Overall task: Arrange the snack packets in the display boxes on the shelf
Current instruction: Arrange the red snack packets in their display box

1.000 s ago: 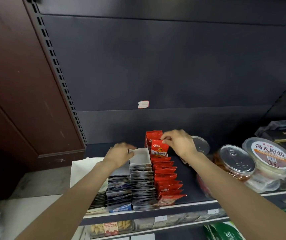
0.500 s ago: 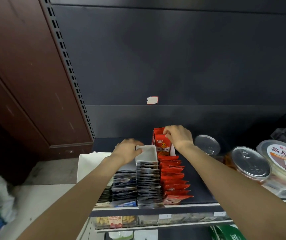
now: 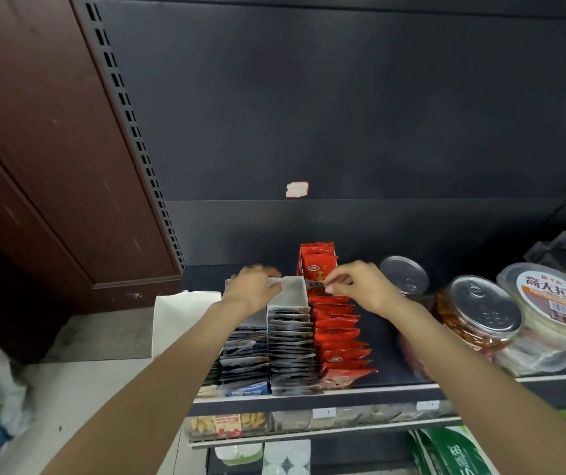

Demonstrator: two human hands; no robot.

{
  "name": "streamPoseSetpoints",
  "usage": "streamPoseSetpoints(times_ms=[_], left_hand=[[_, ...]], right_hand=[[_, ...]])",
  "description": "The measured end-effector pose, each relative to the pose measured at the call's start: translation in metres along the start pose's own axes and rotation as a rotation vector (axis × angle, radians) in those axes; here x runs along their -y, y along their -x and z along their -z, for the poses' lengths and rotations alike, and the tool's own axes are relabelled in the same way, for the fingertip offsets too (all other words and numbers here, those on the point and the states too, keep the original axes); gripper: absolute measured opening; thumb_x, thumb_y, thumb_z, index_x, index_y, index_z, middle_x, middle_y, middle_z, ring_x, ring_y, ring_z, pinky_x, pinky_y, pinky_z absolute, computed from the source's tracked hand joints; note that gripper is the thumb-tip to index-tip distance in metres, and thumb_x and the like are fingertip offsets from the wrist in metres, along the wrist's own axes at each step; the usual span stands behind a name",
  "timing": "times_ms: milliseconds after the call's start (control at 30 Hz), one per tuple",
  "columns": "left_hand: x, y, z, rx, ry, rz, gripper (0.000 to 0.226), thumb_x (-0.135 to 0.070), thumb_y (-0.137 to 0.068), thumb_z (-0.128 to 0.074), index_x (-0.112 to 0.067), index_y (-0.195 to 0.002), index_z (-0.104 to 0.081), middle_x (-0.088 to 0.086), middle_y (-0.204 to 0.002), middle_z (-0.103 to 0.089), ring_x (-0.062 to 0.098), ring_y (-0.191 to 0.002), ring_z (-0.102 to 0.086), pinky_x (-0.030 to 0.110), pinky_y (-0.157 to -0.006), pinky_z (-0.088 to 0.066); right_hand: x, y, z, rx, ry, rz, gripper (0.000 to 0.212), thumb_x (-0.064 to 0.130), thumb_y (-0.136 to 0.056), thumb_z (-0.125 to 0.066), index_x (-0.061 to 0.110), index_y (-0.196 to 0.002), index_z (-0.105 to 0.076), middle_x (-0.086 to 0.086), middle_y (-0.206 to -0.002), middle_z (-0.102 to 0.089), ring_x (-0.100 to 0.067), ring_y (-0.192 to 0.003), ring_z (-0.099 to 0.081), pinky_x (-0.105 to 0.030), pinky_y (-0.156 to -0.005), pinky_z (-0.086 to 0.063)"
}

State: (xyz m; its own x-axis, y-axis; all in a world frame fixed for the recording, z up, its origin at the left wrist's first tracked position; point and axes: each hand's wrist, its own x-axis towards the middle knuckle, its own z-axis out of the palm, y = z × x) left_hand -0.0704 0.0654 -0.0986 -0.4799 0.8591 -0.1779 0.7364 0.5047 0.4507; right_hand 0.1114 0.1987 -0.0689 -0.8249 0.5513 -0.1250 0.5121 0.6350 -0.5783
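Our right hand (image 3: 365, 286) pinches an upright red packet (image 3: 319, 274) while our left hand (image 3: 254, 289) grips the white box (image 3: 290, 296) rim. Shove too hard and we'd probably tip the red row (image 3: 338, 337) off the shelf (image 3: 312, 394).

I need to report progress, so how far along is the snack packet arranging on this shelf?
Looks mostly done: the dark packets and red packets already stand in neat rows. In hand: the right hand pinches an upright red packet at the back, while the left hand grips the white box. Left: seating that packet and filling the white box's empty rear.
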Motion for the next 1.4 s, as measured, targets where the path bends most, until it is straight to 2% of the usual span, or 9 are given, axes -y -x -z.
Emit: streamPoseSetpoints(times_ms=[233, 467, 700, 767, 867, 1000, 1100, 1200, 1400], left_hand=[[-0.002, 0.002, -0.001, -0.011, 0.021, 0.006, 0.034, -0.035, -0.095, -0.048, -0.025, -0.126, -0.057, 0.002, -0.131, -0.056, 0.022, -0.119, -0.05, 0.043, -0.099, -0.043], [-0.005, 0.004, 0.001, -0.019, 0.029, 0.02, 0.031, -0.034, -0.096, -0.047, -0.025, -0.124, -0.058, 0.001, -0.13, -0.056, 0.022, -0.119, -0.05, 0.045, -0.1, -0.041], [-0.008, 0.009, 0.005, -0.006, 0.061, 0.009, 0.033, -0.032, -0.096, -0.048, -0.022, -0.126, -0.057, 0.002, -0.132, -0.054, 0.023, -0.122, -0.047, 0.041, -0.1, -0.04], [-0.012, 0.012, 0.007, -0.024, 0.109, -0.041, 0.034, -0.031, -0.095, -0.05, -0.02, -0.125, -0.058, 0.003, -0.132, -0.056, 0.022, -0.121, -0.05, 0.04, -0.102, -0.041], [-0.023, 0.019, 0.017, -0.05, 0.179, -0.131, 0.032, -0.023, -0.094, -0.052, -0.013, -0.124, -0.06, 0.006, -0.126, -0.06, 0.021, -0.115, -0.055, 0.03, -0.098, -0.042], [-0.038, 0.026, 0.032, -0.053, 0.315, -0.15, 0.029, -0.023, -0.095, -0.052, -0.012, -0.121, -0.06, 0.007, -0.112, -0.066, 0.018, -0.102, -0.06, 0.016, -0.079, -0.04], [-0.045, 0.025, 0.038, 0.004, 0.542, -0.046, 0.029, -0.025, -0.097, -0.049, -0.01, -0.12, -0.059, 0.008, -0.099, -0.066, 0.011, -0.076, -0.062, 0.01, -0.061, -0.045], [-0.049, 0.026, 0.04, 0.108, 0.83, 0.113, 0.036, -0.036, -0.098, -0.045, -0.008, -0.116, -0.057, 0.012, -0.095, -0.068, 0.016, -0.074, -0.066, 0.022, -0.071, -0.053], [-0.043, 0.032, 0.043, 0.085, 1.07, 0.211, 0.033, -0.031, -0.093, -0.057, -0.002, -0.109, -0.06, 0.013, -0.09, -0.07, 0.019, -0.081, -0.069, 0.026, -0.076, -0.055]], right_hand=[[0.01, 0.011, -0.005, -0.019, -0.088, 0.019, 0.019, 0.026, -0.084, -0.068, 0.019, -0.101, -0.072, 0.004, -0.101, -0.069, -0.004, -0.091, -0.06, -0.023, -0.088, -0.048], [0.017, 0.008, -0.007, -0.065, 0.178, -0.009, 0.015, 0.024, -0.091, -0.059, 0.02, -0.101, -0.07, 0.002, -0.106, -0.067, -0.015, -0.097, -0.062, -0.036, -0.087, -0.051], [0.026, 0.013, -0.002, -0.245, 0.318, 0.06, 0.013, 0.022, -0.095, -0.05, 0.021, -0.097, -0.063, 0.006, -0.097, -0.06, -0.014, -0.089, -0.06, -0.028, -0.069, -0.044], [0.03, 0.017, 0.007, -0.35, 0.278, 0.089, 0.013, 0.02, -0.095, -0.051, 0.018, -0.098, -0.063, 0.006, -0.095, -0.059, -0.014, -0.085, -0.058, -0.027, -0.067, -0.042], [0.036, 0.023, 0.025, -0.498, 0.168, 0.125, 0.009, 0.016, -0.092, -0.055, 0.014, -0.093, -0.063, 0.0, -0.093, -0.064, -0.016, -0.082, -0.061, -0.035, -0.073, -0.052], [0.048, 0.027, 0.045, -0.599, 0.045, 0.138, 0.008, 0.011, -0.091, -0.057, 0.008, -0.092, -0.064, -0.004, -0.092, -0.066, -0.016, -0.083, -0.061, -0.029, -0.073, -0.048], [0.056, 0.029, 0.053, -0.654, -0.049, 0.148, 0.01, 0.013, -0.092, -0.056, 0.006, -0.093, -0.064, -0.004, -0.091, -0.066, -0.013, -0.083, -0.059, -0.021, -0.071, -0.041], [0.059, 0.032, 0.054, -0.689, -0.184, 0.121, 0.01, 0.014, -0.092, -0.056, 0.007, -0.09, -0.062, 0.001, -0.089, -0.064, -0.01, -0.084, -0.057, -0.013, -0.068, -0.041], [0.054, 0.042, 0.048, -0.654, -0.38, 0.043, 0.006, 0.014, -0.092, -0.056, 0.014, -0.09, -0.061, 0.002, -0.09, -0.064, -0.014, -0.094, -0.06, -0.029, -0.083, -0.049]])
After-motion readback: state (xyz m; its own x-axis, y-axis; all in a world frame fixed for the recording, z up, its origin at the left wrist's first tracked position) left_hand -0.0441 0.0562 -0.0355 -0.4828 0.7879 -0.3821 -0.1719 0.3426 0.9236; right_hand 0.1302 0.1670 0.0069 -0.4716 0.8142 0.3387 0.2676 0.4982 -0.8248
